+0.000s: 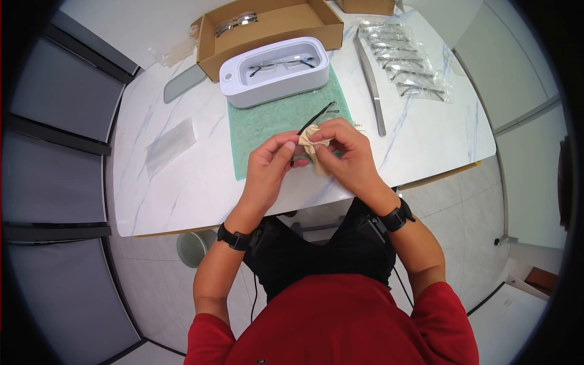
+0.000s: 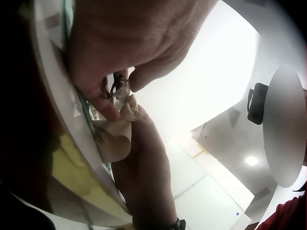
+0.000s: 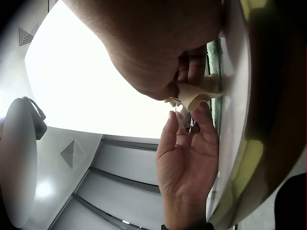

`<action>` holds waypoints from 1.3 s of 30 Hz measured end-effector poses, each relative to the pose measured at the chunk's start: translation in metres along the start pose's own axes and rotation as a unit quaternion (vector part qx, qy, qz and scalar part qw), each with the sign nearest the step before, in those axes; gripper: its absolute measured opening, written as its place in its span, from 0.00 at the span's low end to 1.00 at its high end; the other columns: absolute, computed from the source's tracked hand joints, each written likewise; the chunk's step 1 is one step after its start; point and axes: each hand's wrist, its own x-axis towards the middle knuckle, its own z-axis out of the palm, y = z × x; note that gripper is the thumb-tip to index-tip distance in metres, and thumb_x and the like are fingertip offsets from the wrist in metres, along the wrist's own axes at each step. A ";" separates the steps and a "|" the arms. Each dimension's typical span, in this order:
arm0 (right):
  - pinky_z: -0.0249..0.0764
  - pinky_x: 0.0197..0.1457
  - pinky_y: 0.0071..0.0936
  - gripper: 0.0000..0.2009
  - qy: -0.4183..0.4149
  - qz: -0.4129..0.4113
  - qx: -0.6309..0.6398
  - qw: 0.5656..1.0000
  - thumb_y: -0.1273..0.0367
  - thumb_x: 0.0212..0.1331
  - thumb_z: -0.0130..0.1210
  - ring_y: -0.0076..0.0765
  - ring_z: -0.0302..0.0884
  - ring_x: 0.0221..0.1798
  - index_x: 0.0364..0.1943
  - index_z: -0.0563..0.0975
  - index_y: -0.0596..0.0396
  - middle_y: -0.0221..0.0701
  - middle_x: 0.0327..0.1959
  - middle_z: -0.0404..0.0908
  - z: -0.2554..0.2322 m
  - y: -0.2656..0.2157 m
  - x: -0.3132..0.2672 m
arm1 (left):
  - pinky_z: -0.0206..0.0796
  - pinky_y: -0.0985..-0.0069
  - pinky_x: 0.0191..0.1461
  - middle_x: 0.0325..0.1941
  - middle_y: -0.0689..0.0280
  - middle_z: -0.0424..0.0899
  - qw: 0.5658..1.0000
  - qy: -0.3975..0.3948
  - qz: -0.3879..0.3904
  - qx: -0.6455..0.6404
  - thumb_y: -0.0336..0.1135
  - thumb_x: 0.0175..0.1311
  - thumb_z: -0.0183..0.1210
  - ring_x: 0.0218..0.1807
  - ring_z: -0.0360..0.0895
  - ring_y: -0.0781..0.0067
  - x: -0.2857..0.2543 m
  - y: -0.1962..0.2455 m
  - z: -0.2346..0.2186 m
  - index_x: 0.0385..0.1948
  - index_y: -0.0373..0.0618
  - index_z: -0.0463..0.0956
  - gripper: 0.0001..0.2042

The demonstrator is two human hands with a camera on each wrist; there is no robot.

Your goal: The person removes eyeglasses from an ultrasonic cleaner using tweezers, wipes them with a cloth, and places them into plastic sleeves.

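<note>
A pair of glasses with dark temples (image 1: 316, 120) is held over the green towel (image 1: 246, 131) near the table's front edge. My left hand (image 1: 267, 164) pinches the frame between thumb and fingers. A beige cloth (image 1: 319, 159) is wrapped over part of the glasses, and my right hand (image 1: 350, 155) pinches it there. In the left wrist view the cloth (image 2: 115, 139) hangs below the fingertips. From the right wrist side, a clear lens (image 3: 182, 115) shows between the cloth and my left hand (image 3: 187, 167). The covered part of the frame is hidden.
Behind the hands, a white basin (image 1: 274, 91) holds glasses (image 1: 283, 63). Beyond it stands a cardboard box (image 1: 277, 30) with more glasses. Tweezers (image 1: 372, 91) and bagged glasses (image 1: 404, 61) lie right; a clear packet (image 1: 170, 148) and a grey-green flat piece (image 1: 184, 83) lie left.
</note>
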 end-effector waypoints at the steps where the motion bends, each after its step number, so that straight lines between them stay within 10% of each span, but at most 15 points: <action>1: 0.75 0.37 0.19 0.09 0.001 -0.002 -0.001 1.000 0.79 0.57 0.63 0.23 0.79 0.38 0.41 0.83 0.56 0.30 0.42 0.81 0.000 0.000 0.000 | 0.76 0.70 0.57 0.59 0.62 0.82 1.000 -0.001 0.003 0.004 0.33 0.79 0.48 0.57 0.80 0.73 0.000 0.000 0.000 0.58 0.38 0.76 0.14; 39: 0.72 0.37 0.17 0.07 0.003 0.031 0.019 0.999 0.78 0.58 0.63 0.19 0.76 0.36 0.39 0.83 0.56 0.28 0.41 0.81 0.001 0.003 -0.005 | 0.76 0.69 0.58 0.66 0.62 0.76 0.998 -0.004 0.048 0.030 0.31 0.78 0.50 0.59 0.78 0.72 -0.002 -0.007 -0.004 0.55 0.39 0.78 0.12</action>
